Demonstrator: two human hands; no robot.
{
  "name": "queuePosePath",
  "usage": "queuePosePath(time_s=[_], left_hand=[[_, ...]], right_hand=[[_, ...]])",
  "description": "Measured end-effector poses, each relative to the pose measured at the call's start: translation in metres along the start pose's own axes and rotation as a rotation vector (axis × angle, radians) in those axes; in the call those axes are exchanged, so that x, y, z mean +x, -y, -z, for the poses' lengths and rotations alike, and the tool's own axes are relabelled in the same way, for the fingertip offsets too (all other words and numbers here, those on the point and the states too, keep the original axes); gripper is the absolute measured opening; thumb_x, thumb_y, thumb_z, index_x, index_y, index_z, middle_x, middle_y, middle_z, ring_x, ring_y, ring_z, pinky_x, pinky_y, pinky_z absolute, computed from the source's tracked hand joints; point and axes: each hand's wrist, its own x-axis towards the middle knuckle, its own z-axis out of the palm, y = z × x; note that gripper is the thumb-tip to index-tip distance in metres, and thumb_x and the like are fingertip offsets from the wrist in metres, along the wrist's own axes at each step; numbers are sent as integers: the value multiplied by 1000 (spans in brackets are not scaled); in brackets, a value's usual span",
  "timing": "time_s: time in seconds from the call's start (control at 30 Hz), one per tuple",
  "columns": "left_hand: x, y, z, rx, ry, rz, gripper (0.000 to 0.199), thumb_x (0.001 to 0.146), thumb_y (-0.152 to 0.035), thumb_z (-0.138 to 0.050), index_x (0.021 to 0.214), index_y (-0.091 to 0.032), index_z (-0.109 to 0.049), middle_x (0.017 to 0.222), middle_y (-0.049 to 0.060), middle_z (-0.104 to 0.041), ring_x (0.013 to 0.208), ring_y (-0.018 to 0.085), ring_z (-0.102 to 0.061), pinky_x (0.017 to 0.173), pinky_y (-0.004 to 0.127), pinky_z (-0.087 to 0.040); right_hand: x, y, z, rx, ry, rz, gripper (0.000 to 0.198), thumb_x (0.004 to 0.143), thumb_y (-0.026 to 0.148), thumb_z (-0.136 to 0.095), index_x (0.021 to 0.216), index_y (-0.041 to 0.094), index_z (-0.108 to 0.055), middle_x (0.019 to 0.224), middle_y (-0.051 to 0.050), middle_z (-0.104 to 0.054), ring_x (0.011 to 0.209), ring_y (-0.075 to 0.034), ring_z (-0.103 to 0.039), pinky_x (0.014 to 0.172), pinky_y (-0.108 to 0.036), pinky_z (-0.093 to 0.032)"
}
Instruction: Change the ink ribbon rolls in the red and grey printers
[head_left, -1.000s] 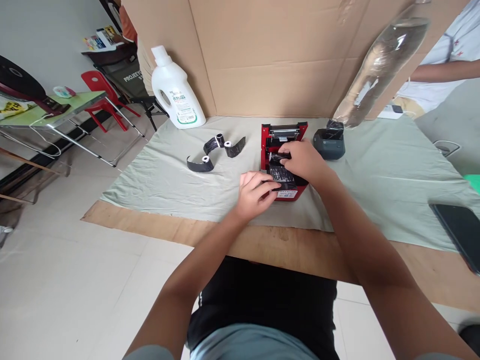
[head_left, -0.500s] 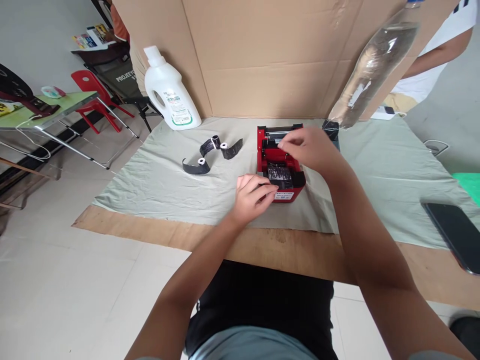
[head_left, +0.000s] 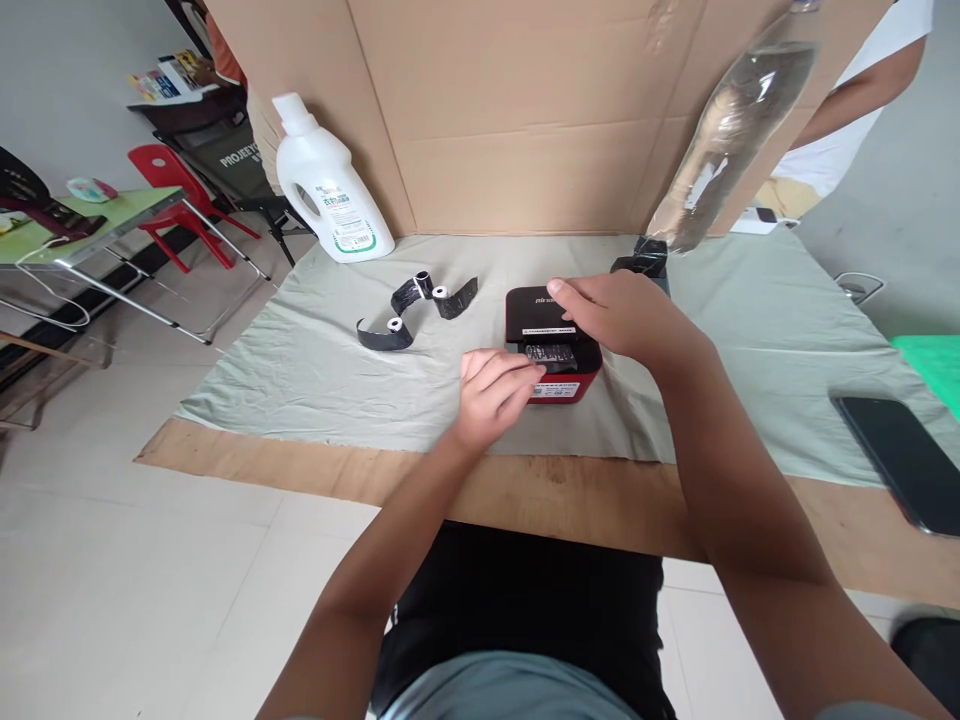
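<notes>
A small red and black printer (head_left: 579,385) stands on the cloth in front of me, its black lid (head_left: 529,312) swung down over the top. Through the front opening a roll of black-wrapped paper (head_left: 550,355) shows. My left hand (head_left: 495,392) is at the printer's front left, fingers closed in a pinch at the loose end of that black strip. Across the right side of the lid lies my right hand (head_left: 619,315), thumb on top and the other fingers curled and partly hidden. Several small rolls with black strips, one a white-cored roll (head_left: 395,325), lie to the left.
A white detergent bottle (head_left: 337,195) stands at the back left, before a cardboard panel (head_left: 517,180). At the back right a large clear bottle (head_left: 731,150) leans near a black-wrapped item (head_left: 646,258). A phone (head_left: 904,455) lies at the right edge. People are partly visible behind the panel.
The printer's lid, raised before, has come down over the roll with my right hand moving onto it. My left hand has stayed at the front of the printer.
</notes>
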Motion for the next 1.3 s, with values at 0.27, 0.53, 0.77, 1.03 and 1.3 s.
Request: queuePosePath(time_s=[0.27, 0.53, 0.77, 1.03, 1.3], left_hand=[[2, 18, 2, -122, 125, 349, 51, 110, -48, -41, 156, -25, -41, 132, 9, -73, 133, 24, -59, 114, 45, -41], [2, 16, 0, -71, 189, 383, 45, 108, -46, -44, 143, -20, -57, 124, 9, -76, 124, 24, -61, 111, 41, -43], [-4, 13, -4, -70, 218, 311, 51, 108, -46, -39, 145, -18, -59, 137, 12, -70, 133, 25, -54, 117, 44, -40], [1, 18, -9, -66, 230, 296, 52, 110, -48, -35, 137, -22, -70, 148, 8, -65, 140, 28, -48, 123, 53, -32], [7, 23, -15, -340, 235, 521, 53, 106, -54, -46, 148, -27, -61, 164, 4, -49, 158, 26, -32, 133, 47, -20]], right_hand=[[-6, 16, 5, -121, 125, -122, 58, 109, 58, -27, 90, 21, -68, 70, -6, -66, 75, -25, -65, 70, -34, -38], [-9, 10, -12, -81, -20, -93, 58, 106, 64, -35, 76, 23, -63, 65, -7, -65, 74, -27, -68, 75, -38, -45], [-42, -9, -27, 280, -120, -138, 51, 107, 61, -34, 106, 25, -69, 99, -7, -80, 106, -28, -74, 94, -40, -52], [-75, -35, -97, 628, -576, -208, 36, 98, 45, -48, 122, 22, -60, 135, -15, -73, 129, -25, -68, 103, -41, -57], [-75, -32, -111, 601, -484, -216, 85, 81, 51, -71, 153, 16, -44, 161, -20, -49, 144, -32, -55, 110, -45, -55]])
